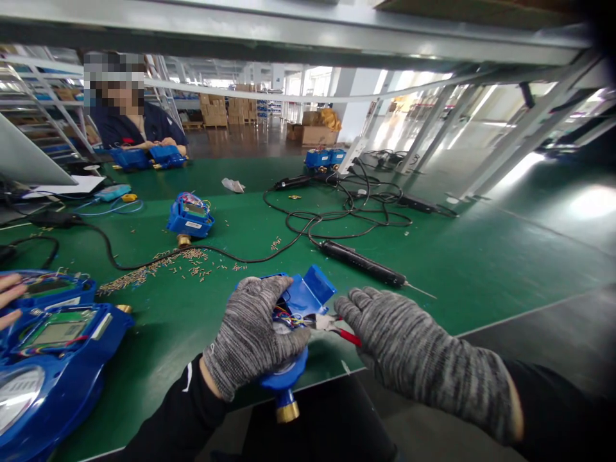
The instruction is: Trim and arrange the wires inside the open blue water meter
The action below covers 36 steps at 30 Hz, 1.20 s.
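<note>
My gloved left hand is wrapped round a blue water meter at the table's front edge. Its blue lid stands open, and a brass pipe end points toward me. Coloured wires show inside the housing, partly covered by my fingers. In my gloved right hand are cutting pliers with red handles. The jaws of the pliers reach in at the wires; whether they touch one I cannot tell.
A black electric screwdriver lies beyond my right hand, near tangled cables. Many small screws are scattered by another meter. Blue meters and another person's fingers are at left. A person sits across the table.
</note>
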Each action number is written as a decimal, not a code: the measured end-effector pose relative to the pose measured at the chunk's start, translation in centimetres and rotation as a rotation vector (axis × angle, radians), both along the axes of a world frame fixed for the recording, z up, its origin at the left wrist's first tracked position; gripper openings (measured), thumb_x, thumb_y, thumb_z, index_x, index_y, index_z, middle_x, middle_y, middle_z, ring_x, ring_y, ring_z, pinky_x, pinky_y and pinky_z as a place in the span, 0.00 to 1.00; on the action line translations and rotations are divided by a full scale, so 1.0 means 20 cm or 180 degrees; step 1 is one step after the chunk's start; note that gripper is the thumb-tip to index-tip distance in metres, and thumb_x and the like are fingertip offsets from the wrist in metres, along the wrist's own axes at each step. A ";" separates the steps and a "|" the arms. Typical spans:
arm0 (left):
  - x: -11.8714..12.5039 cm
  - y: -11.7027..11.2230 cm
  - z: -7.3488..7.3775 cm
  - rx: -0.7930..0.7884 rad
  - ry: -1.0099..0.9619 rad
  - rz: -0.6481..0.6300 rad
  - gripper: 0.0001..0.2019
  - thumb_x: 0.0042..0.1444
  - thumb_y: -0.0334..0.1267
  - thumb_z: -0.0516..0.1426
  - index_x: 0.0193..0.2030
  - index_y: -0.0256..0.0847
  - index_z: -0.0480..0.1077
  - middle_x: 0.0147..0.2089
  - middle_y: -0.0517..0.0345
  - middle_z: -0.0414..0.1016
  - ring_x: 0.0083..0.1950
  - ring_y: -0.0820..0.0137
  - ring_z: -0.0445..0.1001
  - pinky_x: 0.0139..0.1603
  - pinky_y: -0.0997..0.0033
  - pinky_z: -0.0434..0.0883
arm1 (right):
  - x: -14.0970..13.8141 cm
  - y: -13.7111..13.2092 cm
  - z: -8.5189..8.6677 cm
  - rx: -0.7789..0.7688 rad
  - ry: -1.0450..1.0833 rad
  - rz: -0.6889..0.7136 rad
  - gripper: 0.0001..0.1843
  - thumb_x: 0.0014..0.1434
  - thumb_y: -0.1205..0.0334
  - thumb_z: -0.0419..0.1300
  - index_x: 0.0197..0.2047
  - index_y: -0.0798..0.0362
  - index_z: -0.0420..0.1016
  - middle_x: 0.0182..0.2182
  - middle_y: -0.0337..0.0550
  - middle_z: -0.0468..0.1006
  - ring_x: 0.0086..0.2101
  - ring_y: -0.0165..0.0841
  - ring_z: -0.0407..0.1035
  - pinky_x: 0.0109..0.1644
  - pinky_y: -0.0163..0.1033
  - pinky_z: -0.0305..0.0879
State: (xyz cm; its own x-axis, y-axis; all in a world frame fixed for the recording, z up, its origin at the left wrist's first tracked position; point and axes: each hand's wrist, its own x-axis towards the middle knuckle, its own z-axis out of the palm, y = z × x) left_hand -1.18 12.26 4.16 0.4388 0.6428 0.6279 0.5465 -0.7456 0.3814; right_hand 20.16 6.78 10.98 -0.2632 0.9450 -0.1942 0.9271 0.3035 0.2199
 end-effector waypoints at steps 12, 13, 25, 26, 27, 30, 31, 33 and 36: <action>-0.10 0.00 0.00 -0.0380 -0.0604 -0.0549 0.13 0.53 0.33 0.68 0.45 0.43 0.76 0.58 0.48 0.78 0.61 0.57 0.75 0.62 0.46 0.74 | 0.15 -0.07 -0.18 0.0990 0.2494 0.0015 0.17 0.65 0.62 0.52 0.56 0.50 0.69 0.49 0.50 0.78 0.46 0.41 0.76 0.50 0.47 0.75; -0.11 -0.01 -0.01 -0.0447 -0.0667 -0.0598 0.13 0.53 0.34 0.69 0.45 0.43 0.75 0.58 0.49 0.77 0.61 0.57 0.75 0.62 0.47 0.75 | 0.13 -0.04 -0.19 0.1051 0.2885 -0.0129 0.19 0.66 0.60 0.53 0.59 0.50 0.66 0.50 0.50 0.78 0.47 0.40 0.76 0.51 0.47 0.75; -0.16 -0.04 0.02 -0.0417 -0.0465 -0.0737 0.09 0.61 0.28 0.62 0.47 0.41 0.75 0.55 0.50 0.81 0.59 0.65 0.79 0.60 0.64 0.78 | -0.04 0.23 -0.15 -0.0566 0.4905 -0.0661 0.26 0.55 0.52 0.64 0.54 0.54 0.66 0.49 0.52 0.78 0.47 0.43 0.76 0.49 0.49 0.76; -0.15 -0.04 0.02 -0.0300 -0.0399 -0.0698 0.07 0.60 0.28 0.62 0.44 0.40 0.75 0.54 0.50 0.81 0.58 0.65 0.79 0.60 0.63 0.78 | -0.04 0.22 -0.15 -0.0415 0.4878 -0.0615 0.26 0.53 0.53 0.65 0.52 0.53 0.67 0.48 0.51 0.79 0.47 0.43 0.76 0.49 0.49 0.76; -0.14 -0.05 0.02 -0.0183 -0.0324 -0.0648 0.06 0.61 0.29 0.62 0.43 0.40 0.74 0.53 0.49 0.81 0.58 0.64 0.79 0.60 0.62 0.78 | -0.04 0.21 -0.14 -0.0241 0.4834 -0.0569 0.25 0.52 0.54 0.65 0.51 0.53 0.67 0.47 0.50 0.79 0.47 0.43 0.76 0.50 0.49 0.75; -0.11 -0.07 0.03 0.0183 -0.0071 -0.0452 0.05 0.61 0.29 0.60 0.43 0.38 0.72 0.53 0.46 0.81 0.57 0.61 0.79 0.59 0.58 0.80 | -0.07 0.17 -0.13 0.0477 0.4307 -0.0468 0.21 0.54 0.56 0.63 0.50 0.51 0.70 0.45 0.48 0.80 0.46 0.43 0.76 0.50 0.50 0.74; -0.09 -0.08 0.04 0.0289 0.0022 -0.0357 0.05 0.61 0.29 0.60 0.44 0.37 0.72 0.53 0.44 0.81 0.57 0.59 0.79 0.58 0.57 0.80 | -0.08 0.16 -0.12 0.0808 0.4025 -0.0447 0.19 0.55 0.57 0.62 0.50 0.51 0.70 0.45 0.47 0.80 0.45 0.42 0.76 0.50 0.50 0.74; -0.07 -0.10 0.04 0.0442 0.0182 -0.0177 0.05 0.62 0.29 0.58 0.45 0.37 0.72 0.53 0.43 0.80 0.57 0.57 0.79 0.58 0.53 0.80 | -0.11 0.14 -0.12 0.1356 0.3528 -0.0360 0.15 0.57 0.61 0.60 0.48 0.50 0.72 0.42 0.45 0.80 0.43 0.41 0.76 0.49 0.48 0.73; -0.05 -0.12 0.04 0.0301 0.0218 -0.0032 0.07 0.64 0.31 0.56 0.47 0.39 0.72 0.56 0.44 0.78 0.58 0.56 0.78 0.58 0.50 0.80 | -0.13 0.14 -0.13 0.1549 0.3365 -0.0221 0.10 0.57 0.63 0.61 0.43 0.49 0.72 0.38 0.40 0.79 0.37 0.36 0.75 0.43 0.41 0.72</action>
State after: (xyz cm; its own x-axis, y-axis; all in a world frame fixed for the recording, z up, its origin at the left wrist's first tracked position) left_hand -2.22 9.77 5.04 0.4889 0.5776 0.6538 0.5612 -0.7820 0.2712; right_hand 17.48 9.61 8.42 -0.0219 0.8780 0.4781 0.7294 0.3411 -0.5930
